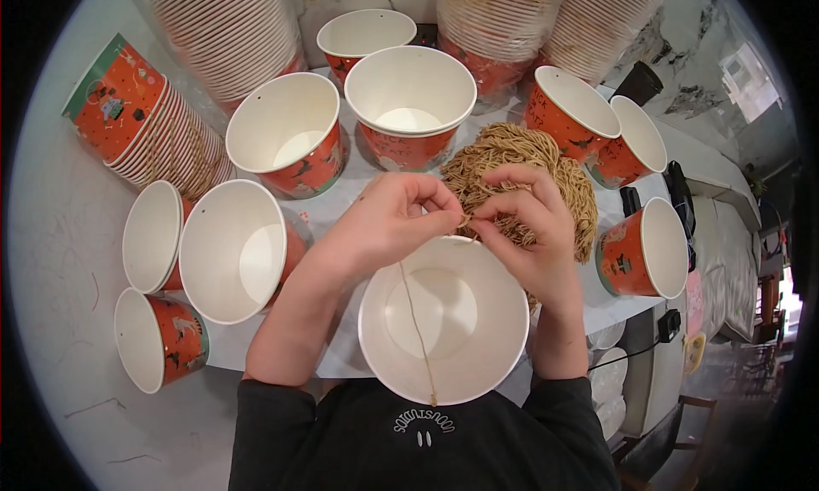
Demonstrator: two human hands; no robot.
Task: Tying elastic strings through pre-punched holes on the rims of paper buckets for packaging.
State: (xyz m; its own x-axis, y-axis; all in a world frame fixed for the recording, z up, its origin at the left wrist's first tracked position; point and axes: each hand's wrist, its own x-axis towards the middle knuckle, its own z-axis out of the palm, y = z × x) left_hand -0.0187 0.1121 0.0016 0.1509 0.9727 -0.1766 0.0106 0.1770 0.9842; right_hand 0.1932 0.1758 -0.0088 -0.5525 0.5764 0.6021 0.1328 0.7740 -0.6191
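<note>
Head view: L hand & R hand pinch cord at far rim of bucket just below. Near-rim end looks fixed; far end prob. not yet. Stack far L of hands: corded, apparently done. Other buckets beyond hands: no cord visible from here.

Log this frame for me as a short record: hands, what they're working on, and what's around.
Left hand: fingertips pinching tan cord at the bucket's far rim
Right hand: fingertips meeting the left's at the cord
Bucket in work: white inside, mouth toward the camera, cord running across it from the near rim
Beyond right hand: bundle of tan cords
Around: orange paper buckets, some upright, some tipped
Back: tall wrapped bucket stacks
</note>
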